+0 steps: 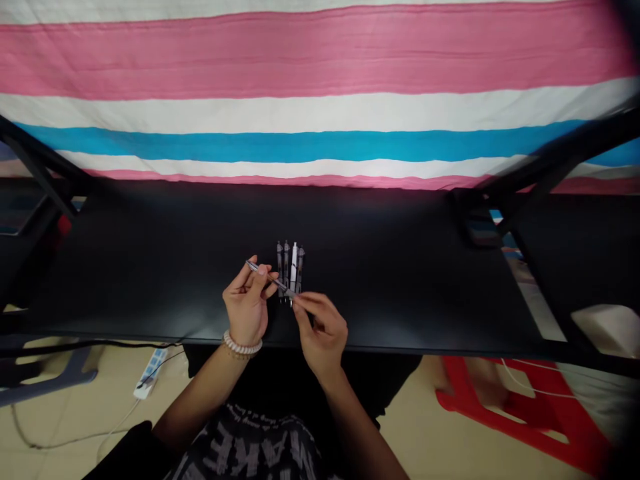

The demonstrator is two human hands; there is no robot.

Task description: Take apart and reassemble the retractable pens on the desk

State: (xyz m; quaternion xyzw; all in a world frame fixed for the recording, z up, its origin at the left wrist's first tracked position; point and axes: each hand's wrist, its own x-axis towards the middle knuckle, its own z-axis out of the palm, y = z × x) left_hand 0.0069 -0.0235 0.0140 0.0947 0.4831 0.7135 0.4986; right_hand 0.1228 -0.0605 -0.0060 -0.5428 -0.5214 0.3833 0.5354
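Note:
A slim pen [276,280] slants between my two hands, just above the table. My left hand [246,312] pinches its upper-left part between thumb and fingers, and a beaded bracelet circles that wrist. The lower-right end of the pen sits in the fingertips of my right hand [324,330]. Beyond my hands, several pens lie side by side on the black table [400,273]. Among them is a white pen [294,257], with dark pens such as this one [279,257] around it. My fingers and the held pen partly cover their near ends.
A striped pink, white and blue cloth [320,73] hangs behind the table. Black metal frames [520,180] rise at both sides. Below the front edge are a white power strip [151,373] with cables on the left and a red stool [500,400] on the right.

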